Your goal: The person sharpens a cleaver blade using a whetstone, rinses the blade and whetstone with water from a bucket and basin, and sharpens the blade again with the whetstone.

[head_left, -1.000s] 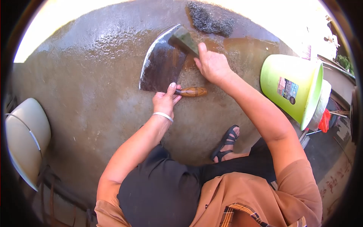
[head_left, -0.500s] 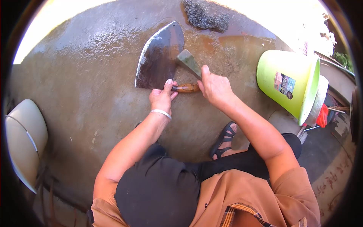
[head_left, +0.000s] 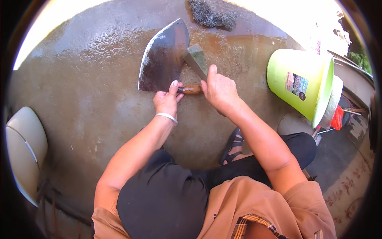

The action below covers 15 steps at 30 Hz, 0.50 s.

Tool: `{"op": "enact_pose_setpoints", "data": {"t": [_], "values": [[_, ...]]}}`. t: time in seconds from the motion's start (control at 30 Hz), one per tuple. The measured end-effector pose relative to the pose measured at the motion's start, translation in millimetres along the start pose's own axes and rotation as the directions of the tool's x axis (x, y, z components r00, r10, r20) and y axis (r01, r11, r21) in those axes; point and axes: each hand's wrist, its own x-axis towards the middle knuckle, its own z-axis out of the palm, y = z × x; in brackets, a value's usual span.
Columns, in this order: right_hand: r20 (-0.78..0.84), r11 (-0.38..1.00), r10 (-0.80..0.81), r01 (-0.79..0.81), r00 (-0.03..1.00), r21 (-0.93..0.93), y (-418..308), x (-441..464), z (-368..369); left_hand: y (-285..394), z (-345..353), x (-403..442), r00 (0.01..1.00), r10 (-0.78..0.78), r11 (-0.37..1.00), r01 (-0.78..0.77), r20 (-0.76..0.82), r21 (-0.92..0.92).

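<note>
A big cleaver with a broad, dark, curved blade [head_left: 163, 59] and a short wooden handle [head_left: 191, 89] is held over the wet floor. My left hand [head_left: 166, 101] is closed around the joint of blade and handle, its thumb on top. In my right hand [head_left: 221, 91] is a greenish-grey whetstone [head_left: 195, 59], gripped at its lower end. The stone's far end lies beside the blade's right side; whether they touch I cannot tell. The right hand partly covers the handle's end.
A dark clump of wire scouring mesh [head_left: 211, 16] lies on the wet concrete floor [head_left: 87, 91] beyond the blade. On the right, a lime-green bucket [head_left: 278, 79] lies tipped on its side, with a red plastic bag [head_left: 337, 118] near it. A pale rounded container [head_left: 26, 147] stands at the left.
The view has shifted slightly. My right hand and the whetstone have moved a little left, hiding more of the handle's end. Both grips are unchanged.
</note>
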Motion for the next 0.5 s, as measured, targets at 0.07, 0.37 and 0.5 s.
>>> {"op": "enact_pose_setpoints", "data": {"t": [0.07,0.37,0.5], "values": [[-0.085,0.999,-0.053,0.053,0.995,-0.006,2,20,-10,-1,1,4,0.999,0.045,0.999,-0.045,0.02,-0.018],[-0.046,0.999,0.02,-0.019,0.999,0.029,-8,14,-8,4,5,3,1.0,-0.009,1.0,0.009,-0.015,0.011],[-0.132,0.999,-0.031,0.034,0.991,0.025,-6,35,-14,0,-1,6,0.999,0.015,1.0,-0.014,0.051,-0.023]]}}
